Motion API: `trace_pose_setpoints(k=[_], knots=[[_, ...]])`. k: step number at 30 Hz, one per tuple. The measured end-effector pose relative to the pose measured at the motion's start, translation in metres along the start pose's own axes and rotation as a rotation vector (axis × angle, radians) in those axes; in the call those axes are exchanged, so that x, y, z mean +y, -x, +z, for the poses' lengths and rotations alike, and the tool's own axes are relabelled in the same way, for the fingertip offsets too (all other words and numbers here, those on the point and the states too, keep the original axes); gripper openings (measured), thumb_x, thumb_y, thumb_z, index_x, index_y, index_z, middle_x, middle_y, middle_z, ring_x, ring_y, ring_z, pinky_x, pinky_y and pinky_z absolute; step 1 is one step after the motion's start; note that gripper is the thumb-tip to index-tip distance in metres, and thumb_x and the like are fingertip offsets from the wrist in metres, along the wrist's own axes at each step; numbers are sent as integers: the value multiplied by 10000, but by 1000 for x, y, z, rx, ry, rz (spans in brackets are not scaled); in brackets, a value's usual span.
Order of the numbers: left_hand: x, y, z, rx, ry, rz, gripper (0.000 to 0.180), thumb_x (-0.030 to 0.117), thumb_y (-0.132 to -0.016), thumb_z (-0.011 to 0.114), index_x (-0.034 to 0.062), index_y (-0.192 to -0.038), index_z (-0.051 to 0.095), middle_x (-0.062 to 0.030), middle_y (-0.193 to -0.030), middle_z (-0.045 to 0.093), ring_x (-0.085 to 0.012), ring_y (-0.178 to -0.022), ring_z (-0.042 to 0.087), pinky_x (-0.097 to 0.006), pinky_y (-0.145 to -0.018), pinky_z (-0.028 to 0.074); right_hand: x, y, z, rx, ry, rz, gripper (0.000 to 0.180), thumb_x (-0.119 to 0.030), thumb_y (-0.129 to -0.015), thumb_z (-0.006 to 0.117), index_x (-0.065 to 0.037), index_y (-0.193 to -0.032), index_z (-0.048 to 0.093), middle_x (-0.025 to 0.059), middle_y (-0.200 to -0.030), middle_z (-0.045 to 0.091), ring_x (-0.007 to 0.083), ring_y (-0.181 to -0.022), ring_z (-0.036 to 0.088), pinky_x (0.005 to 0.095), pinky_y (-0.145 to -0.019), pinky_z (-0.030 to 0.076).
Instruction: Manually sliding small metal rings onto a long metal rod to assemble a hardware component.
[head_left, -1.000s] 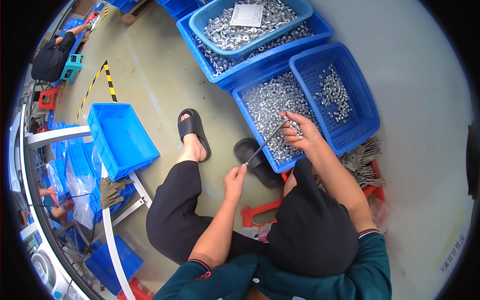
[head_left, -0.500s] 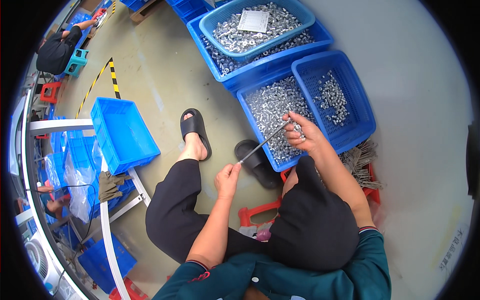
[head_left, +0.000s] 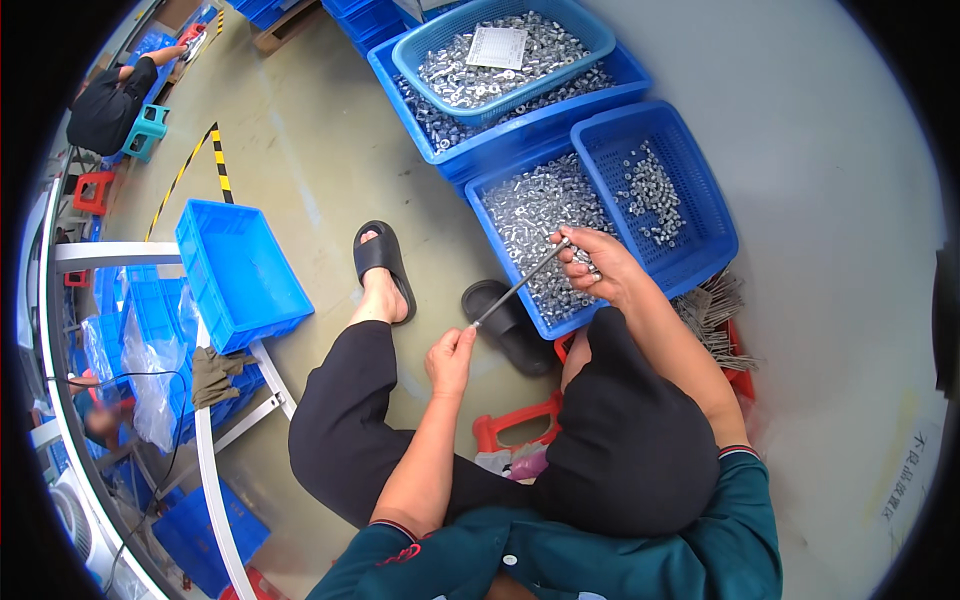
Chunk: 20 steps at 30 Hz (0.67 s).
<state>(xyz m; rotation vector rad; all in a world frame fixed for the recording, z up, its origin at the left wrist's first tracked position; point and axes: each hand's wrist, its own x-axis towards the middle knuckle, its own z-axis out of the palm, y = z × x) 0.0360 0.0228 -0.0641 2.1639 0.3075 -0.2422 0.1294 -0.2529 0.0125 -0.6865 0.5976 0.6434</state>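
A thin dark metal rod (head_left: 518, 287) slants between my two hands above the floor. Its lower end, with a small shiny fitting on it, is pinched between the thumb and fingers of my left hand (head_left: 450, 360). Closed around several small silver metal sleeves, my right hand (head_left: 600, 265) has its thumb and forefinger at the rod's upper end. Whether those fingertips grip the rod itself or a sleeve on it is too small to tell. Below my right hand, a blue bin (head_left: 476, 198) holds a heap of such sleeves (head_left: 545, 205).
A blue perforated basket (head_left: 700, 200) with fewer sleeves rests on the bin's right side. Behind stand a larger blue crate (head_left: 445, 160) and a light-blue basket (head_left: 408, 62), both full. Thin metal rods (head_left: 712, 320) lie beside my right forearm. At left is a blue crate (head_left: 245, 270) by a white frame.
The whole view has shifted slightly, so the bins appear a little farther left. Both hands keep their hold, and the rod stays at nearly the same slant.
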Motion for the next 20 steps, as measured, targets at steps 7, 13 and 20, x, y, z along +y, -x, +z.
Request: trace_pose_setpoints(k=[7, 13, 20], knots=[[12, 5, 5, 34, -95, 31, 470, 408, -844, 590, 40, -591, 441, -10, -501, 343, -105, -496, 335, -314, -460, 303, 1, 8, 7, 34, 53, -75, 229, -258, -922, 497, -36, -966, 532, 2, -684, 453, 46, -485, 385, 158, -358, 268], [3, -4, 13, -129, 320, -44, 442, 376, -888, 549, 88, -579, 419, 63, -553, 345, -66, -517, 294, -245, -470, 243, 7, 1, -4, -174, -111, -9, 344, -322, -939, 459, -37, -1129, 481, 14, -726, 456, 48, -497, 378, 150, -378, 293], [-2, -9, 17, -165, 391, -64, 395, 344, -904, 534, 94, -615, 432, 68, -588, 358, -46, -538, 302, -217, -490, 239, 8, -25, -31, -95, -295, 34, 390, -283, -900, 481, -24, -1193, 475, 90, -878, 518, 85, -564, 441, 164, -359, 312]])
